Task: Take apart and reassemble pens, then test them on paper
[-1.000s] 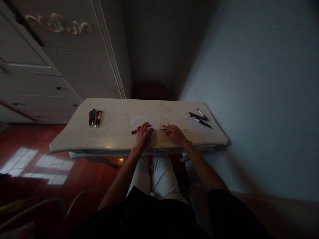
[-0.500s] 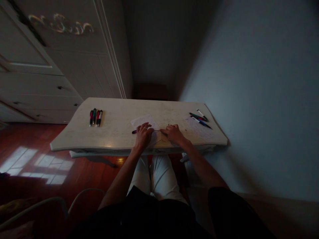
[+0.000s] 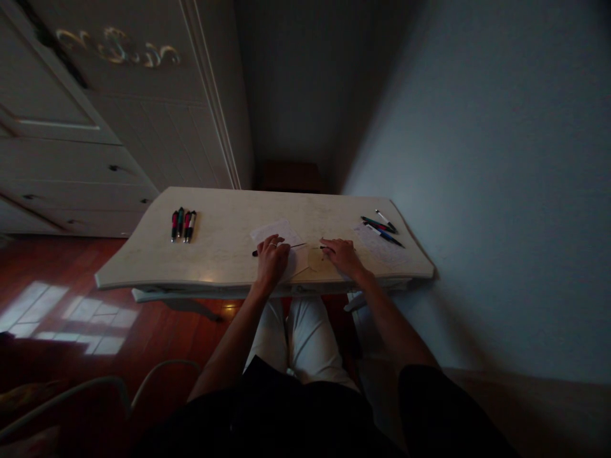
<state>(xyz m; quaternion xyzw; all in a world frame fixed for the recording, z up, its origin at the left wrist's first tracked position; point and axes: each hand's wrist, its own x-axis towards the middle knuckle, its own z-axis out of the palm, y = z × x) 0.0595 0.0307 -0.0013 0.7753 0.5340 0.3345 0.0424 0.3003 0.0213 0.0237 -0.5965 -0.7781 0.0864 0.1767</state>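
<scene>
Over white paper sheets [image 3: 274, 229] near the front edge of the table, my left hand [image 3: 273, 262] is closed around a pen [image 3: 255, 253]. The pen's dark end shows left of the hand, and a thin dark refill [image 3: 298, 245] sticks out to the right. My right hand [image 3: 344, 256] is closed, its fingertips pinching a small dark pen part [image 3: 324, 247] with a thin tip pointing left. A gap separates this part from the refill. Below the fingers lies a yellowish patch of paper [image 3: 316, 259]. Most of the pen barrel is hidden by my left hand.
Several pens [image 3: 183, 226] stand in a row on the left of the white table [image 3: 224, 210]. At the right, more pens [image 3: 382, 232] lie on a written sheet [image 3: 382, 249]. A wall [image 3: 477, 191] borders the right side; a white cabinet [image 3: 157, 127] is behind left.
My right hand has moved right, away from my left hand, with a small dark part at its fingertips. The thin refill now ends free between the hands.
</scene>
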